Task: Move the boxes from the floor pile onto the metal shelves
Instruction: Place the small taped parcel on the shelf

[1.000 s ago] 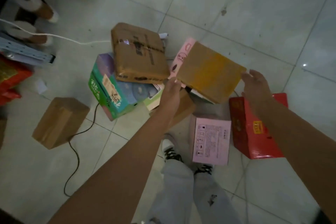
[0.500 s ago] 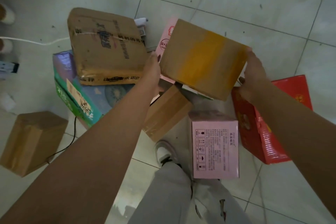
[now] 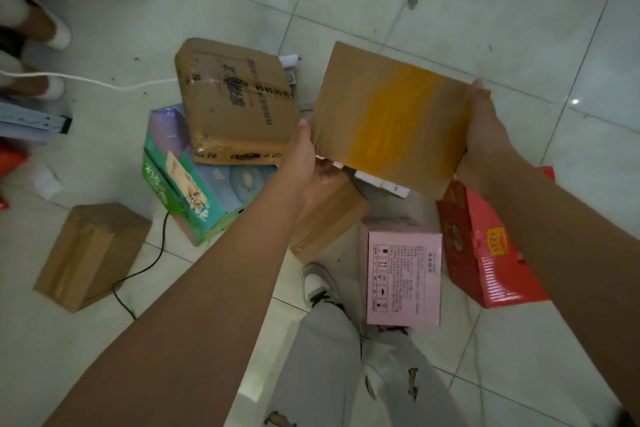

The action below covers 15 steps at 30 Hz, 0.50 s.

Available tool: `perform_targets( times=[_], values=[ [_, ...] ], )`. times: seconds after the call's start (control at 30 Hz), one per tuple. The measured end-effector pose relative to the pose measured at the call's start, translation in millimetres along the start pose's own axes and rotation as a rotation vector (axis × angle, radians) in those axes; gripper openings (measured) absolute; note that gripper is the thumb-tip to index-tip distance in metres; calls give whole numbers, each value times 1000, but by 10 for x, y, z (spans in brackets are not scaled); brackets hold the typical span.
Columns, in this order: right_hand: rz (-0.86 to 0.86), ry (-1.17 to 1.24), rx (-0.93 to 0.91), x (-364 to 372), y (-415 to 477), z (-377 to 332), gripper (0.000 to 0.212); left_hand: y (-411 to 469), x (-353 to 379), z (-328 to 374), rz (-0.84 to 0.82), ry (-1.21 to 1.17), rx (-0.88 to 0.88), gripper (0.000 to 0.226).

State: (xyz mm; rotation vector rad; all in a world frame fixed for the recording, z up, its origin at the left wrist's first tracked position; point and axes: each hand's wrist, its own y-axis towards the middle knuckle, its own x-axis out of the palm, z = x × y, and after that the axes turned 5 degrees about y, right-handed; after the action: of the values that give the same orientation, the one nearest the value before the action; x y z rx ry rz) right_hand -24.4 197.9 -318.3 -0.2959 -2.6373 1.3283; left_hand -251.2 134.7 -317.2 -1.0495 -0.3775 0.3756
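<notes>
I hold a flat brown cardboard box with a yellow tape band [image 3: 391,118] above the floor pile. My left hand [image 3: 304,163] grips its left edge and my right hand [image 3: 485,135] grips its right edge. Below lie a taped brown parcel [image 3: 235,104] on top of a green and purple box [image 3: 187,180], a small brown box [image 3: 329,218] under my left wrist, a pink box [image 3: 403,277], and a red box [image 3: 485,246]. No shelf is fully in view.
Another brown box [image 3: 90,253] sits apart at the left, beside a black cable [image 3: 152,260]. A white cable [image 3: 86,80] crosses the tiles. Someone's feet in slippers [image 3: 45,31] stand at the far left. My own shoe [image 3: 317,284] and legs are below the pile.
Both hands closed on the sides of the yellow-taped box and lifted it off the pile toward me. The pink box that was under it is now hidden behind it.
</notes>
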Motion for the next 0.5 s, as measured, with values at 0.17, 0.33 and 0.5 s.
perform_targets(
  times=[0.17,0.33,0.5],
  values=[
    [-160,-51,-83,538,-994,-806,85,-1092,-157,755,34,-109,94,54],
    [-466,-163,-251,1290,-2408,-1875,86,-2723,-350,1774,149,-307,295,52],
    [-658,-190,-428,2015,-4121,-2818,95,-4610,-720,2544,205,-461,544,35]
  ],
)
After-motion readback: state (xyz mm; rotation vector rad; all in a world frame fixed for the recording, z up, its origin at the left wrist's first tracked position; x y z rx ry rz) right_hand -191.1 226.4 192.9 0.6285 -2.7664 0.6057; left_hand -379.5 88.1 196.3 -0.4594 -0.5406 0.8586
